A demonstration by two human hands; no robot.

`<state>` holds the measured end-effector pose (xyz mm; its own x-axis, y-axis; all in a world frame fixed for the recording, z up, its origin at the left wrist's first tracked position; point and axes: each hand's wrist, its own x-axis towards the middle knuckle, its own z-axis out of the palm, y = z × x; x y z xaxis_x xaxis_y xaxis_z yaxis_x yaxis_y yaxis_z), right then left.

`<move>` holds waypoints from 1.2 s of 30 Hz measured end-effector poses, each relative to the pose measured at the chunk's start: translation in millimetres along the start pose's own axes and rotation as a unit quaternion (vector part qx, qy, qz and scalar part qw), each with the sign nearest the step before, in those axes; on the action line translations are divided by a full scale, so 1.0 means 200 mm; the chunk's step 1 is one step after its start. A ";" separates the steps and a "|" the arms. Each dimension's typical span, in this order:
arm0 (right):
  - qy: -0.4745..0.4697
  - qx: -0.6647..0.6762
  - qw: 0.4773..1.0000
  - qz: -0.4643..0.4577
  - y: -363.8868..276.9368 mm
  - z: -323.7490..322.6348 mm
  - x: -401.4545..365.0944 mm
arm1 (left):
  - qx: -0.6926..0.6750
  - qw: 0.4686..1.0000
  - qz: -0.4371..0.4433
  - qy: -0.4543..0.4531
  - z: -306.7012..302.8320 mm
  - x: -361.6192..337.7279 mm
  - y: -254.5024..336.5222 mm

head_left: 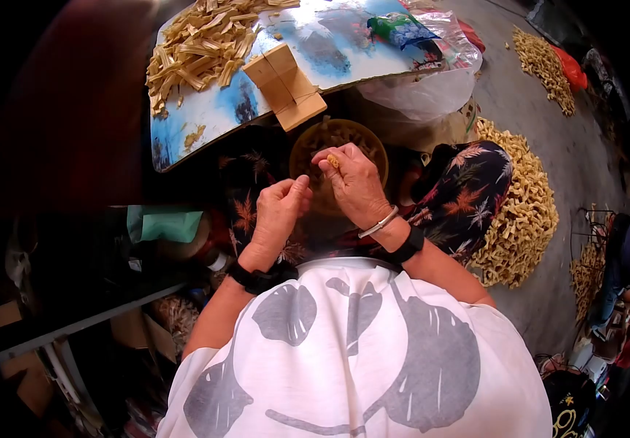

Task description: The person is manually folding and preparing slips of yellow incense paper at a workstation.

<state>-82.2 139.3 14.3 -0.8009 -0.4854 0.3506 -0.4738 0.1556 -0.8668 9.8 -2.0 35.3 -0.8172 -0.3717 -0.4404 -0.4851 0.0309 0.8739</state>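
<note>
My right hand is closed on a small yellowish piece, which shows between the thumb and fingers. Just left of it, my left hand has its thumb and fingers pressed together; whatever they may hold is hidden. Both hands are over a round yellow-brown basin with pieces inside, between the legs. Beyond the basin, a wooden block with a step shape lies at the front edge of the table.
Yellowish strips are heaped on the table, with a clear plastic bag at its right end. A large pile of short pieces lies on the floor beside the right knee. Another pile lies farther back, near a red bag.
</note>
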 end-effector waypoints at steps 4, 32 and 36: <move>-0.036 0.021 0.998 -0.039 -0.09 -0.03 -0.08 | -0.323 0.919 -0.176 -0.140 0.02 -0.02 0.00; -0.029 0.154 0.972 0.176 -0.05 0.02 -0.14 | 0.318 0.858 0.381 0.128 0.11 -0.02 0.04; -0.068 0.205 0.954 0.209 0.03 0.04 -0.15 | 0.260 0.893 0.359 0.075 0.10 -0.04 0.04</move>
<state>-59.2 148.2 -4.5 -0.8203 -0.5662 -0.0807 0.0820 0.0232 -0.9964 6.3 19.5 40.7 -0.9438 -0.2020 0.2615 0.0363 0.7231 0.6898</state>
